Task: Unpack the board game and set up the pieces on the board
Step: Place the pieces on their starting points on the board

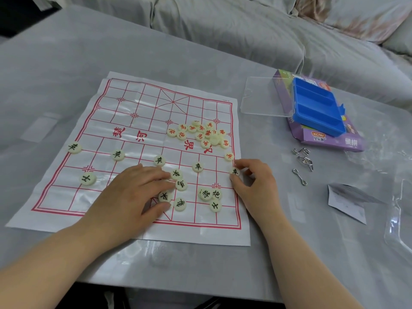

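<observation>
A paper Chinese chess board (124, 121) with red lines lies flat on the table. Cream round pieces with black characters stand along its near half, among them one at the left edge (74, 147). A heap of red-lettered pieces (200, 134) sits at the right near the river. My left hand (136, 192) rests flat on the board, fingertips touching black pieces (181, 185) near the middle. My right hand (252, 181) pinches a black piece (235, 171) at the board's right edge.
A blue plastic tray (317, 108) lies on a purple game box (354, 141) at the right, with a clear lid (263, 97) beside it. Metal wire puzzles (303, 162) and a folded paper (347, 204) lie to the right of the board. A sofa stands behind the table.
</observation>
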A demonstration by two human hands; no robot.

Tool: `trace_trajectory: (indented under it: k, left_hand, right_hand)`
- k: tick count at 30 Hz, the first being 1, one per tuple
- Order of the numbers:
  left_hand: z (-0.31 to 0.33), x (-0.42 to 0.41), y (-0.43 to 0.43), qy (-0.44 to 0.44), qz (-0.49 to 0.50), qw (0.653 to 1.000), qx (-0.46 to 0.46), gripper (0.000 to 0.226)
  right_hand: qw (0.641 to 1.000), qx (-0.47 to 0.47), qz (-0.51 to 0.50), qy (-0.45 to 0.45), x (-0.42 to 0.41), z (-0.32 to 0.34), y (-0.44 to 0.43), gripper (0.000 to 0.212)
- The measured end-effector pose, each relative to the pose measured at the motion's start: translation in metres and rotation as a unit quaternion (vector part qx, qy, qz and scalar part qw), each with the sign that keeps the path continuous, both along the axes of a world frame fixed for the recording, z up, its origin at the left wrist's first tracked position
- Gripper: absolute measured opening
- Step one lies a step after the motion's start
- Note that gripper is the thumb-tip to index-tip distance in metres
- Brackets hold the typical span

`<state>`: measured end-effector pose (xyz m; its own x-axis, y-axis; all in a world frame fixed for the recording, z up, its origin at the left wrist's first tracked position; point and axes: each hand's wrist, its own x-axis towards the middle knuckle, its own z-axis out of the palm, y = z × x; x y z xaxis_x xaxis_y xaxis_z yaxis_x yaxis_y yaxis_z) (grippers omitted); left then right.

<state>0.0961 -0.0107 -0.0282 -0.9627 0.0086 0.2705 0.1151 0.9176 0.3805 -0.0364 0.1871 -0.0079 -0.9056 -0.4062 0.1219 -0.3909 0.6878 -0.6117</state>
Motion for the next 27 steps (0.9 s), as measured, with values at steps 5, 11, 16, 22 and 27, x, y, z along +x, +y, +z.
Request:
trace_trajectory:
  k: [5,11,16,22,27]
  left_hand:
    - [0.004,0.001,-0.002,-0.004,0.003,1.000,0.005,0.061]
    - [0.008,0.005,-0.005,0.005,0.033,0.999,0.024,0.066]
    - [0.019,0.027,-0.006,0.009,0.099,0.993,0.065,0.048]
    - [0.035,0.073,-0.022,0.031,0.221,0.967,0.122,0.034]
    - [0.034,0.069,-0.041,0.028,0.344,0.926,0.155,0.026]
  right_hand:
    - [0.999,-0.033,-0.020,0.012,0.001,-0.001,-0.001,0.022]
    - [0.998,-0.039,-0.049,0.026,0.002,-0.002,-0.002,0.019]
    - [0.995,-0.046,-0.080,0.026,0.005,0.002,-0.003,0.019]
    - [0.994,-0.062,-0.084,0.017,0.014,0.009,0.000,0.019]
    - [0.999,-0.044,-0.005,-0.016,0.044,0.012,-0.008,0.021]
